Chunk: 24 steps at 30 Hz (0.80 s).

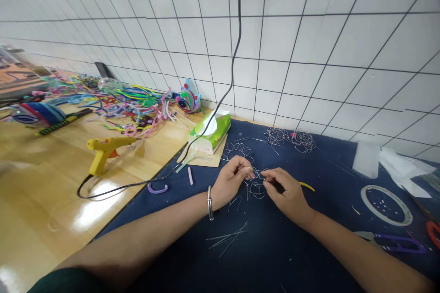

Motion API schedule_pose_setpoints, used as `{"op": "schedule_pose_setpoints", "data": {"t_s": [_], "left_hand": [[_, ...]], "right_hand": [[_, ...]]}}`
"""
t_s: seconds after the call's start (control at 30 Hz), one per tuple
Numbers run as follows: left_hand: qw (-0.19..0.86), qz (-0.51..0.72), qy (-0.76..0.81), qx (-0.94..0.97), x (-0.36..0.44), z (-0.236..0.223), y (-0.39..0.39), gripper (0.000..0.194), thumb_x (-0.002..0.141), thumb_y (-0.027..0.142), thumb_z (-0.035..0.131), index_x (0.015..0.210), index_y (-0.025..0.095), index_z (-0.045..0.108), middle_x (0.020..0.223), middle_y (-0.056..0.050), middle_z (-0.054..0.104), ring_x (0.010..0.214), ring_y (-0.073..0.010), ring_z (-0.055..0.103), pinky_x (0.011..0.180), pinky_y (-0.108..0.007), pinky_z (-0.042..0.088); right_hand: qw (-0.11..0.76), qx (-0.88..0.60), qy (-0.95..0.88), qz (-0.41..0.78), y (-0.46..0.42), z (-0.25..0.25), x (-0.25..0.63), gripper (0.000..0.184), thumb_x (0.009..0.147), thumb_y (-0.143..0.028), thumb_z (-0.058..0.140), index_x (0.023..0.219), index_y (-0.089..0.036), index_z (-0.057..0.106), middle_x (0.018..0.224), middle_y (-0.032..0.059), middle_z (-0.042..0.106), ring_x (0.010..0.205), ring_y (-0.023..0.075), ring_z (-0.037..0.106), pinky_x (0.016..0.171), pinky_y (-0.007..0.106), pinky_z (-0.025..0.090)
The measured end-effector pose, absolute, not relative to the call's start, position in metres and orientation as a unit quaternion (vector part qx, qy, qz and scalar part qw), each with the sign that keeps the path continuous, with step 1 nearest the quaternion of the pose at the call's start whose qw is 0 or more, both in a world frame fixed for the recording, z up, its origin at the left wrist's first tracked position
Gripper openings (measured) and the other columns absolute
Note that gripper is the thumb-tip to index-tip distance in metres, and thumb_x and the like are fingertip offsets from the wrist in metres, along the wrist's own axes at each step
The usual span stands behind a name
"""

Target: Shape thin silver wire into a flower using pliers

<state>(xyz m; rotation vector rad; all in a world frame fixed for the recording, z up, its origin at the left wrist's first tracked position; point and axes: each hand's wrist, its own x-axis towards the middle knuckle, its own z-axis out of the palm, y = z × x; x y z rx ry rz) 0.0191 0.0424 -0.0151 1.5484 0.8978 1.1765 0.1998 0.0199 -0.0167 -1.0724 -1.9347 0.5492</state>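
Silvery wire [256,186] should handle as light, springy and easily bent; best held where it crosses itself. Left hand [231,182] and right hand [287,194] pinch it between closed fingers [275,174].

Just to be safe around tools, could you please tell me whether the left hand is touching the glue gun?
Apart: the head view plainly shows wooden table and blue cloth between the left hand and the glue gun.

close above the blue cloth [275,256], the head camera faces forward toward a tiled wall [282,36].
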Motion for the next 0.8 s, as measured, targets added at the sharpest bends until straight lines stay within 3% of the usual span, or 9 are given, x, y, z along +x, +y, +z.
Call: {"op": "schedule_pose_setpoints", "data": {"t_s": [0.27, 0.8], "left_hand": [[0.371, 0.491, 0.401, 0.679, 0.0159, -0.0113, 0.0424, 0.012, 0.085, 0.025, 0.05, 0.08, 0.015, 0.054, 0.081, -0.003, 0.054, 0.075, -0.0124, 0.05, 0.072, -0.026, 0.041], [0.26, 0.488, 0.383, 0.74, 0.013, -0.0085, 0.0435, 0.007, 0.082, 0.022, 0.053, 0.081, 0.018, 0.059, 0.084, -0.004, 0.058, 0.087, -0.0166, 0.052, 0.084, -0.034, 0.041]], "right_hand": [[0.413, -0.43, -0.772, 0.222, 0.0183, -0.0144, 0.1989, 0.02, 0.08, -0.017, 0.048, 0.097, -0.023, 0.058, 0.083, 0.0026, 0.054, 0.078, 0.0145, 0.052, 0.074, 0.032, 0.045], [0.414, -0.424, -0.778, 0.208, 0.0207, -0.0142, 0.1985, 0.019, 0.081, -0.018, 0.048, 0.094, -0.024, 0.06, 0.086, 0.0035, 0.058, 0.081, 0.0157, 0.055, 0.075, 0.032, 0.047]]}}
